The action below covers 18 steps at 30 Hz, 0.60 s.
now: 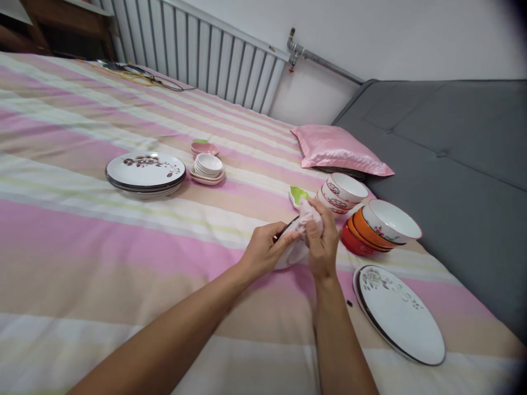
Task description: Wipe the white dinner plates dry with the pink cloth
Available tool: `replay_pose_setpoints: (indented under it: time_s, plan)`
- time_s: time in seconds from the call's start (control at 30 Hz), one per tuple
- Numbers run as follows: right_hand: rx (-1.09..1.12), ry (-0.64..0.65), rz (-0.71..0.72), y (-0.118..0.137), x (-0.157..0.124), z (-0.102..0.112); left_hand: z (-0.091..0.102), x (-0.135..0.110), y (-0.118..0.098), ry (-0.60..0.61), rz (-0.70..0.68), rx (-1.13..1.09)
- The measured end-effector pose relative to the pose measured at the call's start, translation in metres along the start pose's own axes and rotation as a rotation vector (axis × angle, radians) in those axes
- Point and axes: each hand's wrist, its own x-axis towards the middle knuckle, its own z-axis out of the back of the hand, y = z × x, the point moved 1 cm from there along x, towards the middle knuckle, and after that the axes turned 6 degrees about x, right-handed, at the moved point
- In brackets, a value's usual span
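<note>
My left hand (263,247) grips the near left edge of a dark-rimmed white plate (291,257), which is tilted above the bed. In my right hand (323,241) a pale pink cloth (307,219) is bunched against the plate's rim. Both hands hide much of the plate. Just beyond them lies a small green leaf-shaped dish (297,195). Right of my right hand stand a stack of white bowls (348,189) with red rims and a stack of orange and red bowls (362,227) topped by a white bowl (393,220).
Flower-patterned plates (146,169) are stacked at left, beside small white dishes (208,164) and pink dishes (205,148). More plates (403,315) lie at right. A pink pillow (340,147) leans near the grey headboard (448,131). Cables (140,74) lie near the radiator (197,44).
</note>
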Motion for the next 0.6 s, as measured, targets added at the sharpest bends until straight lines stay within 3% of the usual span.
replay_pose_setpoints:
  time_s: [0.1,0.23,0.6]
  plan:
    - [-0.093,0.099,0.131,0.009,-0.001,-0.007,0.001,0.001,0.003,0.006,0.005,-0.034]
    - [-0.056,0.125,0.141,0.009,-0.001,-0.008,0.000,0.000,0.001,0.068,-0.011,-0.052]
    - [-0.011,-0.105,0.019,-0.002,0.001,-0.003,-0.002,-0.005,-0.005,0.326,-0.103,-0.011]
